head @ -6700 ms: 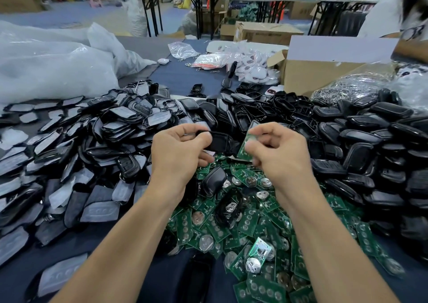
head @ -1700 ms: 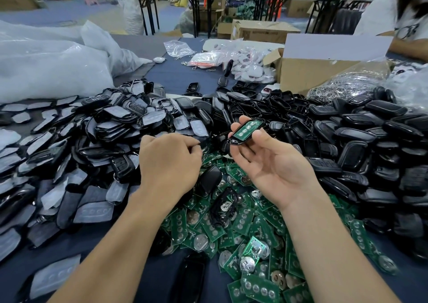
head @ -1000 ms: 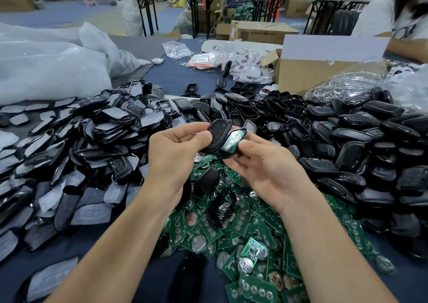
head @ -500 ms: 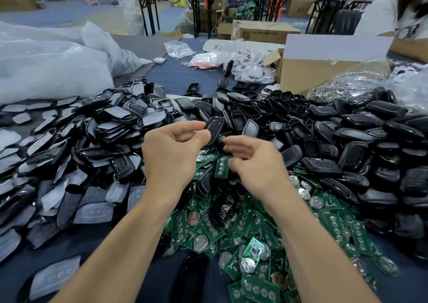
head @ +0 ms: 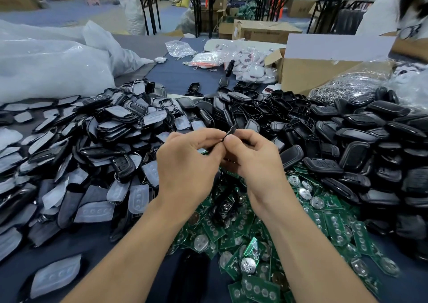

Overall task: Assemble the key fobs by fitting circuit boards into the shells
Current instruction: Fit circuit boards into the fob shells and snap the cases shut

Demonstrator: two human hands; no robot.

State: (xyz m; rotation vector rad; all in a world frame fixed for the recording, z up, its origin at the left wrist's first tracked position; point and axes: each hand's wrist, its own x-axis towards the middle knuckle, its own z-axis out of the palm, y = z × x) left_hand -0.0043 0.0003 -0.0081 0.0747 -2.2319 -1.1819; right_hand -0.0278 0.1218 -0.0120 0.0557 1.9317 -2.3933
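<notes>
My left hand [head: 185, 161] and my right hand [head: 252, 161] meet in the middle of the view and together grip one black key fob shell [head: 231, 130]. Only its top edge sticks out above my fingertips; the rest is hidden between my fingers. Below my hands lies a heap of green circuit boards [head: 254, 233] with round coin cells. Black shell halves [head: 361, 140] are piled to the right, and shells with grey button pads [head: 99, 152] are piled to the left.
A cardboard box [head: 312, 71] stands at the back right next to a bag of metal rings [head: 347, 87]. Big white plastic bags [head: 51, 64] lie at the back left. Another person's sleeve [head: 389, 8] shows at the top right. Bare dark tabletop [head: 176, 73] shows behind the piles.
My hands have closed together on the shell. A second ago the left held a black shell half and the right a shell with a green board in it; now they are pressed into one piece.
</notes>
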